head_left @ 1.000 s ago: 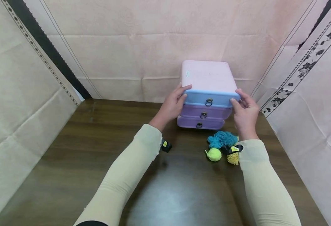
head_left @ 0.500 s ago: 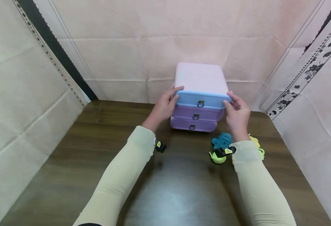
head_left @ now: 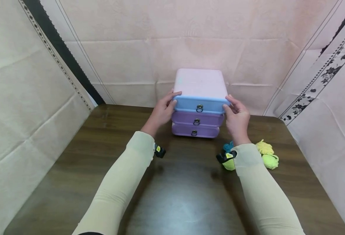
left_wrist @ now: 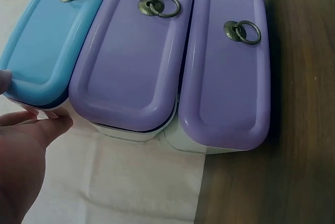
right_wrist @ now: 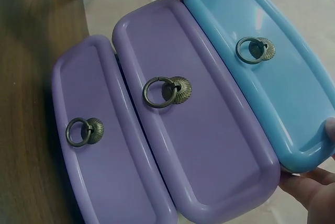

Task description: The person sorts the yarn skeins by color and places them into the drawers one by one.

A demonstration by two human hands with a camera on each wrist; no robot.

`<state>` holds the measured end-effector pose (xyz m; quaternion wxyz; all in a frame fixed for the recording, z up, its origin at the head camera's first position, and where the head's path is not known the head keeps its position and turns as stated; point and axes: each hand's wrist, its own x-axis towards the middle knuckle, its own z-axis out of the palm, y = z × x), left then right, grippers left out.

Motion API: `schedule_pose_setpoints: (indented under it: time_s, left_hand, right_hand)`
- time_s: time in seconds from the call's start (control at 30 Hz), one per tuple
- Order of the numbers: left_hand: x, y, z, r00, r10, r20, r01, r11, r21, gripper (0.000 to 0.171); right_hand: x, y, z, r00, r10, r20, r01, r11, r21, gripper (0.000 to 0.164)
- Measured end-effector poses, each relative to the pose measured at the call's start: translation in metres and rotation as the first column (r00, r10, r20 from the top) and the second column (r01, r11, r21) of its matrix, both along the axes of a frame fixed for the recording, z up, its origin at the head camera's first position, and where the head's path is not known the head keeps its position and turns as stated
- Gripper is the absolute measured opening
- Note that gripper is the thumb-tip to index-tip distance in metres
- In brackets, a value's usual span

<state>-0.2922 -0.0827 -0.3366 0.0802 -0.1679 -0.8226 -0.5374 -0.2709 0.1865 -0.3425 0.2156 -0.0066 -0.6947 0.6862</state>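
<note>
A small three-drawer organizer point(head_left: 200, 81) stands at the back of the table, with a pale lid, a blue top drawer point(head_left: 187, 103) and two purple drawers point(head_left: 187, 118) under it. Each drawer front carries a bronze ring pull point(left_wrist: 159, 6). My left hand point(head_left: 162, 109) grips the organizer's upper left corner, thumb on the blue front. At the upper right corner my right hand point(head_left: 238, 119) grips the same level, its thumb also against the blue front. In the right wrist view, the right hand point(right_wrist: 316, 192) is partly cut off by the frame edge.
Balls of yarn lie by my right wrist: a yellow one point(head_left: 265, 147), a lime one point(head_left: 270, 161), another lime one point(head_left: 229, 165) and a blue one point(head_left: 227, 146), the last two partly hidden. A cloth wall point(head_left: 125, 65) closes off the back of the brown wooden table point(head_left: 172, 195).
Both hands have shifted the organizer left along the table, keeping their grip. The yarn balls at right have come more into view from behind the right arm.
</note>
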Motion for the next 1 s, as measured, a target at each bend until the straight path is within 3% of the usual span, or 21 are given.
schedule_pose_setpoints:
  time_s: [0.2, 0.4, 0.63, 0.83, 1.0]
  left_hand:
    - [0.001, -0.007, -0.002, 1.000, 0.021, 0.011, -0.021, 1.000, 0.001, 0.037]
    - [0.000, -0.011, -0.005, 0.999, 0.031, 0.012, -0.031, 0.999, 0.016, 0.037]
    - [0.002, -0.010, -0.011, 0.999, 0.022, -0.039, -0.022, 1.000, 0.013, 0.037]
    - [0.004, -0.009, -0.019, 0.996, 0.043, -0.083, -0.048, 0.997, -0.063, 0.039]
    - [0.003, -0.008, -0.022, 0.987, 0.076, -0.140, -0.084, 0.995, -0.058, 0.041]
  right_hand:
    - [0.002, -0.007, 0.000, 0.999, 0.015, 0.053, -0.018, 0.999, 0.050, 0.031]
    - [0.002, -0.010, -0.003, 0.999, 0.017, 0.029, -0.019, 0.996, 0.083, 0.031]
    - [0.001, -0.006, -0.009, 1.000, 0.018, 0.017, -0.020, 0.994, 0.112, 0.033]
    - [0.014, -0.006, 0.000, 0.999, 0.038, 0.012, -0.040, 0.988, 0.150, 0.033]
    - [0.016, -0.008, 0.004, 0.999, 0.039, -0.029, -0.031, 0.975, 0.220, 0.033]
